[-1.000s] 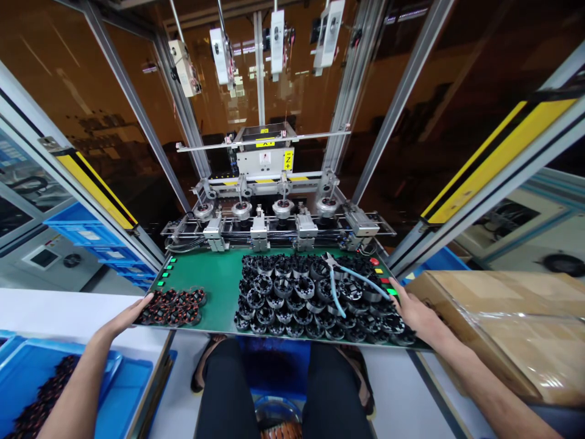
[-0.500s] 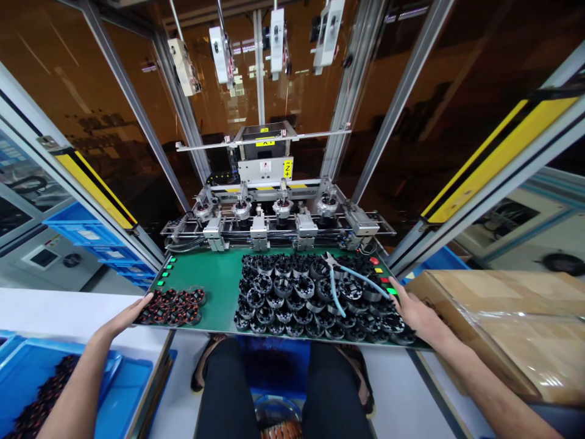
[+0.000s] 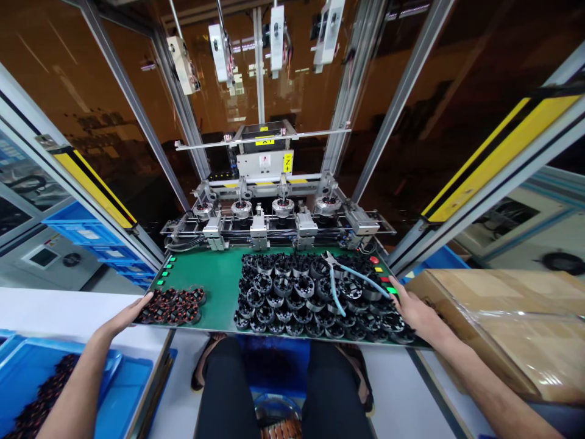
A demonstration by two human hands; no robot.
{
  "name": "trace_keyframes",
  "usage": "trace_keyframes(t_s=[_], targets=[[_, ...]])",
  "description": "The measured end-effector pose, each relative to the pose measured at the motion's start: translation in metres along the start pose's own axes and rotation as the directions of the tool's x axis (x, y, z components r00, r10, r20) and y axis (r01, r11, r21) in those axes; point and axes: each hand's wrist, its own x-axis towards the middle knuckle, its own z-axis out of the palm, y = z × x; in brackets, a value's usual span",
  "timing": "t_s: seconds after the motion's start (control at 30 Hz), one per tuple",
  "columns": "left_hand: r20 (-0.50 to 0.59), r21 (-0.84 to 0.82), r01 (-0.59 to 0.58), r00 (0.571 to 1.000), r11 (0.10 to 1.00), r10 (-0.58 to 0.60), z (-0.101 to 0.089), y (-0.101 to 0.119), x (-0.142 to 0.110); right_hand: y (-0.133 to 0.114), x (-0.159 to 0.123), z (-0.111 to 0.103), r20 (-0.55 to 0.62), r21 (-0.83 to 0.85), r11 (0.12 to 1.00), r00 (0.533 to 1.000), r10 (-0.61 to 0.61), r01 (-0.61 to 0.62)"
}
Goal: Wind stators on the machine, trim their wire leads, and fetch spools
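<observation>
A view looking down on a green work surface (image 3: 219,306), with a person's bare hands at its two side edges. The left hand (image 3: 125,315) is at the near left corner, its fingertips beside a small cluster of copper-wound parts (image 3: 173,306). The right hand (image 3: 418,314) is at the right edge, beside the wide bed of black ring parts (image 3: 283,286) and close to a lit green button (image 3: 392,291). Some fingers of each hand are hidden, so I cannot tell whether either grip is open or closed on the edge.

Pliers with light-blue handles (image 3: 337,291) lie spread open on top of the black rings, jaws toward the machine; one handle tip ends right by the right hand's fingers (touching or just short of them, I cannot tell). The rings fill the middle and right of the surface, and bare green separates them from the wound parts.

Behind, a row of grey metal blocks (image 3: 259,230) stands between the surface and four round metal fixtures (image 3: 283,208). White blocks (image 3: 276,39) hang above. Yellow-striped posts (image 3: 97,188) rise on both sides. At right sits a cardboard box (image 3: 493,329), near the right forearm; at lower left, below the left forearm, a blue tray (image 3: 130,381) holds more dark parts.
</observation>
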Motion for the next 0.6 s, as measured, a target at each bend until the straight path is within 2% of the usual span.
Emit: trace_keyframes(t_s=[0.3, 0.6], targets=[[-0.008, -0.085, 0.097, 0.995, 0.992, -0.098, 0.003, 0.019, -0.014, 0.001, 0.001, 0.001, -0.001, 0.015, 1.0, 1.0, -0.003, 0.003], [-0.012, -0.042, 0.063, 0.998, 0.997, -0.064, 0.002, 0.013, -0.011, 0.003, 0.0, 0.002, 0.004, 0.016, 1.0, 1.0, -0.002, 0.002]])
